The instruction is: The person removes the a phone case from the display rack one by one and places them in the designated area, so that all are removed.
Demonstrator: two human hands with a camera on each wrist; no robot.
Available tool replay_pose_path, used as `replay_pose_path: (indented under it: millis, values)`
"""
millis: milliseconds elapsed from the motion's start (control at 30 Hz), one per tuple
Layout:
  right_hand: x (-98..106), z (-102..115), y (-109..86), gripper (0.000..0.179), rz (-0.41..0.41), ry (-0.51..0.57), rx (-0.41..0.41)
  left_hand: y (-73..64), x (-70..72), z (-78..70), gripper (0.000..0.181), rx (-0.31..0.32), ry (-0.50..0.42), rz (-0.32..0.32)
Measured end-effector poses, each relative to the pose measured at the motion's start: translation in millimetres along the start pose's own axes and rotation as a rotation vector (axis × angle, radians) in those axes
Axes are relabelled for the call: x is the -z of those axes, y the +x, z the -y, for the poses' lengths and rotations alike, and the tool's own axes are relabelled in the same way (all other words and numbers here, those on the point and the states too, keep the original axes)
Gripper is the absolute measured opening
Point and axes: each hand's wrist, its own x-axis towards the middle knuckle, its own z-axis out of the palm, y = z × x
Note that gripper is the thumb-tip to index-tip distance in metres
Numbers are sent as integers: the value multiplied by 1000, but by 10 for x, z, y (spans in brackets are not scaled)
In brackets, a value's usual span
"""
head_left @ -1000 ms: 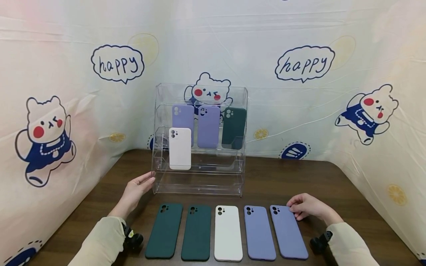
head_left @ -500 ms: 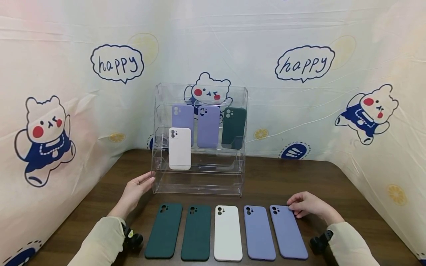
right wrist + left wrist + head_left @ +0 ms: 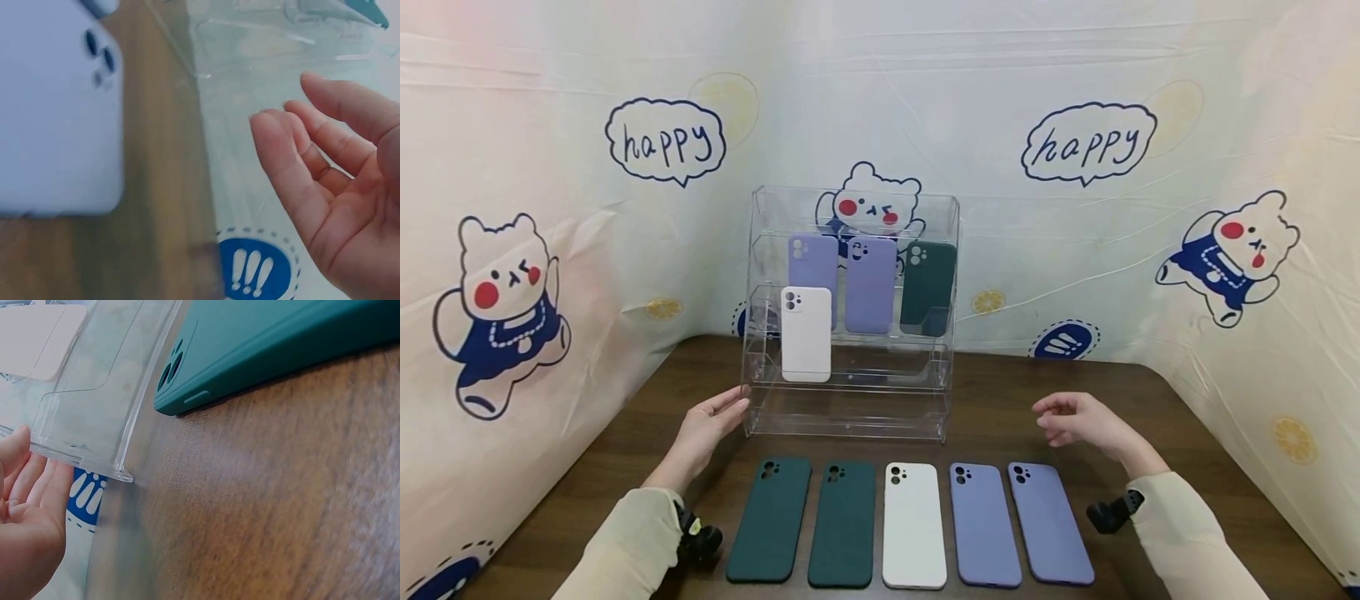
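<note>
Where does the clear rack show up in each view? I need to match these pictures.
Head: the clear rack stands just left of center.
Left wrist: the clear rack, tilted, fills the upper left.
Right wrist: only part of the clear rack, along the top.
Shared landmark: brown wooden table.

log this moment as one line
left hand: touching clear rack; right hand: holding nothing; clear rack: four phone cases; table: five phone cases
</note>
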Motion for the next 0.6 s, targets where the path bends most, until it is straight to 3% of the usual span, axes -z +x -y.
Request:
replay_pose_path:
  millis: [267,600]
  values:
    - [-43,340,209,38,-21,-3,93,-4,2,1,56,-3,-5,3]
    - [-208,864,436,36,-43,-19,143,7,10,18,56,-15,-14,-4]
